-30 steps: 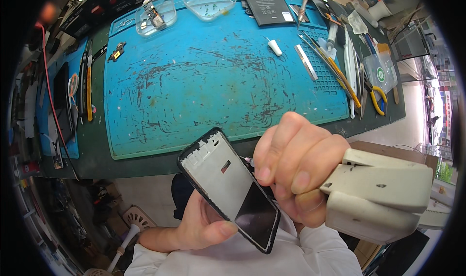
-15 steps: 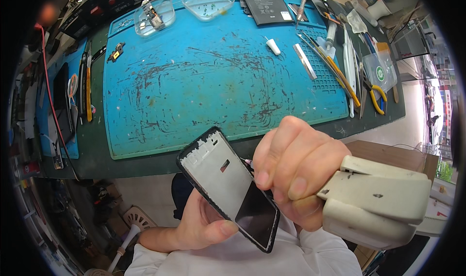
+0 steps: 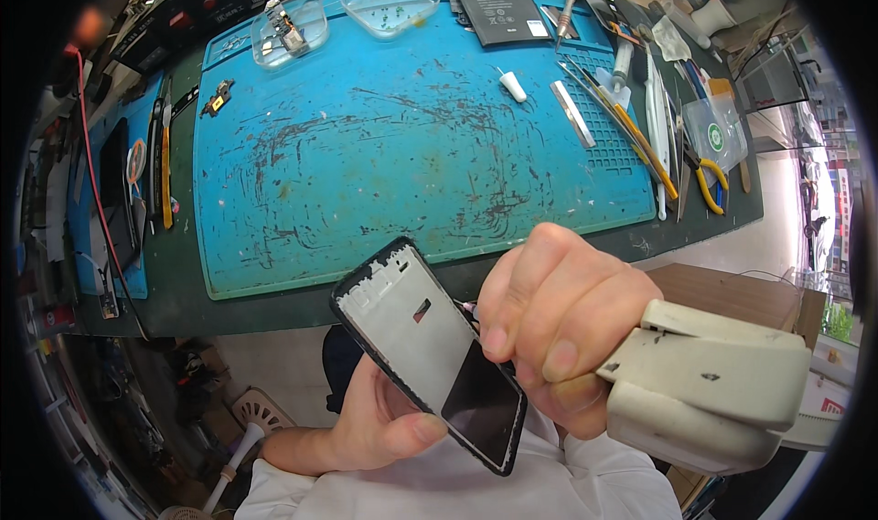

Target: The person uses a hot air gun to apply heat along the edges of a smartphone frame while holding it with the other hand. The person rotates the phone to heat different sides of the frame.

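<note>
My left hand [image 3: 389,419] grips a phone frame [image 3: 393,305] from below, its thumb along the lower left edge. The frame is tilted, with a black rim, a silver-grey plate marked by whitish residue at the top, and a glossy black lower part. A small slot is cut in the plate. My right hand [image 3: 567,323] is closed round a bulky beige plastic tool [image 3: 709,383] whose wide body sticks out to the right. The fist is against or just over the frame's right edge. A small tip [image 3: 467,307] shows beside that edge; my fingers hide the rest.
A scratched blue mat [image 3: 366,172] covers the bench. At its back are two clear trays [image 3: 393,8] with small parts and a black battery [image 3: 498,12]. A white cap [image 3: 513,86], a metal strip [image 3: 573,115], tweezers and yellow-handled pliers [image 3: 706,186] lie to the right.
My right hand and the beige tool have shifted down very slightly. The phone frame and my left hand are almost unmoved.
</note>
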Demonstrator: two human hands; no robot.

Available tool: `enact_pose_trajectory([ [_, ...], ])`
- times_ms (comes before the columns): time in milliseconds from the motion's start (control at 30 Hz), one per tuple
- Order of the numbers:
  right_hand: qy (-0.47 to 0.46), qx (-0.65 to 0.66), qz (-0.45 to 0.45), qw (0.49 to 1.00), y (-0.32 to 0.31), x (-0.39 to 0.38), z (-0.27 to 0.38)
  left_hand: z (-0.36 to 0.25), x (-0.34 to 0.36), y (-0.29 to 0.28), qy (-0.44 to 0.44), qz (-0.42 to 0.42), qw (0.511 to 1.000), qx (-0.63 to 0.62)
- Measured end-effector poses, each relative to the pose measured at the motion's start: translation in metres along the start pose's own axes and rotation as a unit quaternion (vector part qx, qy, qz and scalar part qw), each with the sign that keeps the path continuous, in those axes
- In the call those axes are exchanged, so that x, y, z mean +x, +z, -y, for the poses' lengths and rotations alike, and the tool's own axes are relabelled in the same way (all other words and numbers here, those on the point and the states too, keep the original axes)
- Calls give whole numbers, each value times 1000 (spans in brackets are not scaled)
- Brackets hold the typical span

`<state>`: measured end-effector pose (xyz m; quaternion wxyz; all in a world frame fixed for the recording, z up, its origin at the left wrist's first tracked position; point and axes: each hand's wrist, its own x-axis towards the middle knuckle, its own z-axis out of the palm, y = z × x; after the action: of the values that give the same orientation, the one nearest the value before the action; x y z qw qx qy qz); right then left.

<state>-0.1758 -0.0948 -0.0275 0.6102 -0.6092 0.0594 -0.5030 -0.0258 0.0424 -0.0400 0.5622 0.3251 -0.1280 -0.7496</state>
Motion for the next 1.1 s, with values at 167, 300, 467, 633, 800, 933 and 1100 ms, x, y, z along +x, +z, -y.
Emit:
enact_pose_trajectory([
  [167,-4,4,3,1000,-1,-1,0,-1,1,2,-6,-3,1000,-3],
  [300,-2,7,-1,1000,0,-2,0,-2,1,2,-5,3,1000,-5],
  [467,1,8,-6,1000,0,-3,1,-1,0,2,-2,9,1000,-12],
  [633,-2,-8,-108,994,15,-4,2,0,1,-1,3,16,1000,-6],
  [800,-6,-6,-13,1000,1,-2,2,2,2,-4,3,33,999,-6],
  [933,-9,-13,12,1000,-1,-2,2,1,3,-3,0,38,999,1],
  [1100,-5,-12,7,1000,-1,-3,3,-1,6,-2,6,45,999,20],
])
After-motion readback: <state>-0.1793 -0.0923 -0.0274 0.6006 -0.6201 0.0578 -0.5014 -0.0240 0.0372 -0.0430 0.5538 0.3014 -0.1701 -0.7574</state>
